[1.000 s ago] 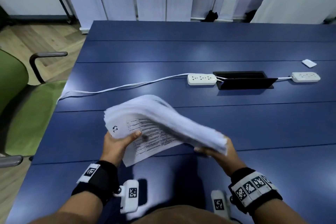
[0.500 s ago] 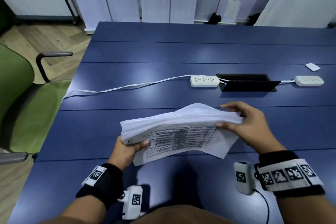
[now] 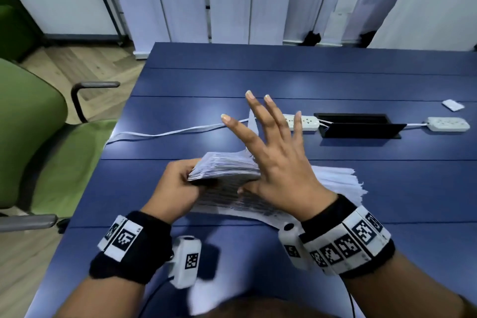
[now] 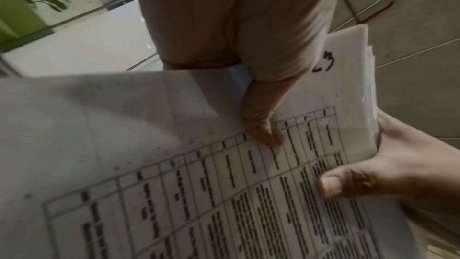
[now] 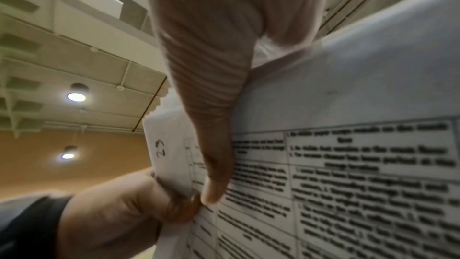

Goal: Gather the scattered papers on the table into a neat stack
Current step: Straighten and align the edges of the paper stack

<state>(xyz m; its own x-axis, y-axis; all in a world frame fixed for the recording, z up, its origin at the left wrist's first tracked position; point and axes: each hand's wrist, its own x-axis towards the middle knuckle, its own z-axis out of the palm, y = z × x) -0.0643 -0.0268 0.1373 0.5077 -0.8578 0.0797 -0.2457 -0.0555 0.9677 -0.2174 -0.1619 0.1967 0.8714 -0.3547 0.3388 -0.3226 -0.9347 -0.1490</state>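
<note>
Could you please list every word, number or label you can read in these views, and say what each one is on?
"23": handwritten in a corner of the top sheet of the paper stack, near where the left hand grips it.
Printed table text on the sheet: blurred, not readable.
Black-and-white square markers on the wristbands and wrist cameras: patterns only, no words.

The spread right hand [image 3: 277, 162] covers the middle of the thick stack of white printed sheets [image 3: 227, 165]. Its table text is too blurred to read. The green upholstered chair [image 3: 28, 121] runs off frame left.
</note>
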